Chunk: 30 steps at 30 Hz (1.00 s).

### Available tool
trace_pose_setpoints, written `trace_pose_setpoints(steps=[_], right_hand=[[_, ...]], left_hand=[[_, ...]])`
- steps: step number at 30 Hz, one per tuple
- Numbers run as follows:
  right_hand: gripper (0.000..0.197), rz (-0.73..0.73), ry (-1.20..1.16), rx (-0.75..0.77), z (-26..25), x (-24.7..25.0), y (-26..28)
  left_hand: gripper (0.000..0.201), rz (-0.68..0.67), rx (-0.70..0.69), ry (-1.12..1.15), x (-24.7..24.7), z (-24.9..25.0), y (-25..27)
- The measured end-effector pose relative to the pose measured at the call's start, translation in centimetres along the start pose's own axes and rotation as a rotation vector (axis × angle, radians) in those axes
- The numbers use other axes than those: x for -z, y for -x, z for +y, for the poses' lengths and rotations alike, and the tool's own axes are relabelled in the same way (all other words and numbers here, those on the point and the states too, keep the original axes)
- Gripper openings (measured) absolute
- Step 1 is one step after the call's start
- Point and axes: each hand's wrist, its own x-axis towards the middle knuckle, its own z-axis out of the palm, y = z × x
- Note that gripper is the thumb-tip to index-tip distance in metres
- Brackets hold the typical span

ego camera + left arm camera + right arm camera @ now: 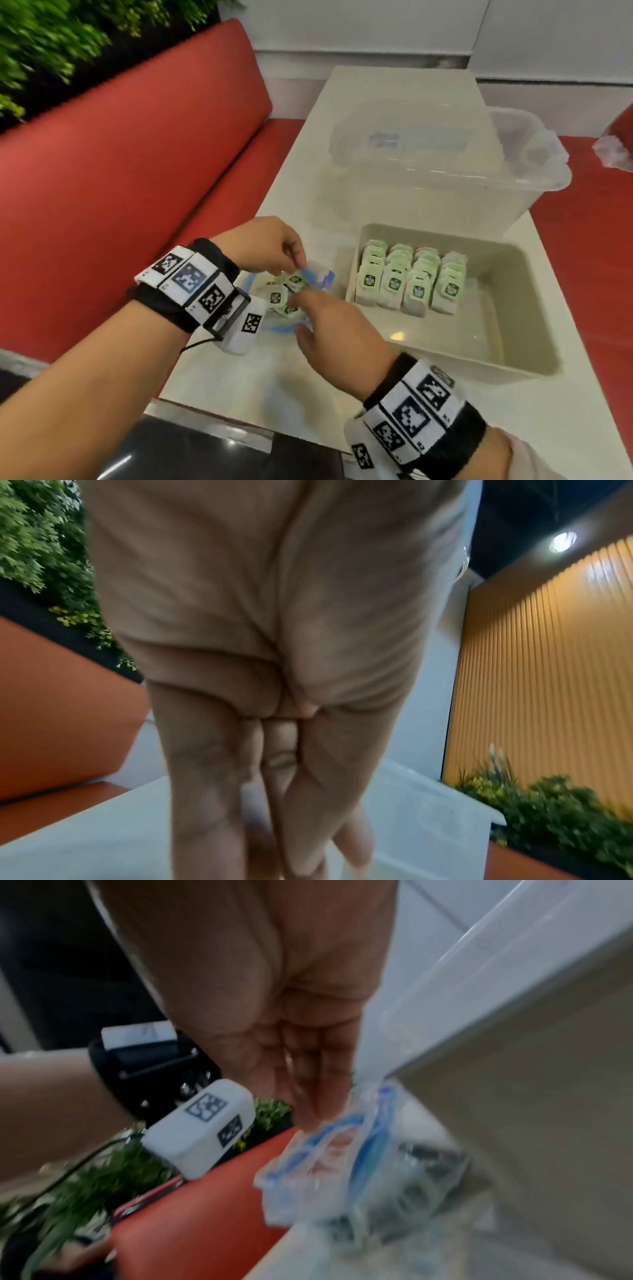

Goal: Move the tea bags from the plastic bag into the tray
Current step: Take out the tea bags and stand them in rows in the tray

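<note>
Both hands are at the plastic bag (291,294), just left of the tray (513,342). The left hand (270,246) pinches its rim; the right hand (335,329) reaches in, grip hidden. Loose tea bags (277,297) look light and soft; pinch one by its edge.

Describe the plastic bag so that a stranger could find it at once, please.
On the white table, look just left of the beige tray with its rows of tea bags. The plastic bag lies there between both hands: clear, blue-edged, its tea bags loosely jumbled.
</note>
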Motion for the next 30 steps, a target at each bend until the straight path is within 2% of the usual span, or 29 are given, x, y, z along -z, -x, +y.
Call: trace_pose_setpoints(steps=[2, 3, 5, 7, 15, 18, 20, 26, 28, 30], right_hand=[[0.034, -0.167, 0.11, -0.091, -0.4, -2.1, -0.2], [0.034, -0.198, 0.147, -0.121, -0.6, -2.7, -0.2], [0.033, -0.195, 0.173, -0.142, -0.6, -3.3, -0.3], [0.036, -0.167, 0.176, -0.127, -0.5, -3.2, -0.3], [0.037, -0.156, 0.158, -0.121, -0.5, -2.5, -0.4], [0.036, -0.146, 0.151, -0.126, -0.5, -2.5, -0.4], [0.035, -0.125, 0.14, -0.125, -0.4, -2.4, -0.5], [0.037, -0.098, 0.107, -0.137, -0.5, -2.2, -1.0], [0.037, -0.07, 0.08, -0.135, -0.5, -2.1, -1.2], [0.034, 0.005, 0.036, -0.139, -0.6, -1.6, -1.3]], left_hand=[[0.026, -0.026, 0.008, -0.174, -1.6, -0.9, 0.2], [0.033, -0.018, 0.012, -0.245, -2.6, -1.3, -0.1], [0.046, -0.002, 0.021, -0.322, -4.5, -1.9, -0.8], [0.05, 0.008, 0.023, -0.353, -6.0, -2.4, -1.8], [0.024, 0.084, 0.056, -0.442, -7.6, -2.7, -3.8], [0.024, 0.075, 0.089, -0.516, -7.2, -2.5, -3.8], [0.024, 0.084, 0.064, -0.555, -6.8, -2.5, -3.4], [0.021, 0.146, 0.029, -0.511, -3.8, -2.9, -1.6], [0.022, 0.19, 0.028, -0.313, -2.8, -3.4, -0.7], [0.019, 0.228, 0.028, 0.047, -2.2, -4.0, 0.4]])
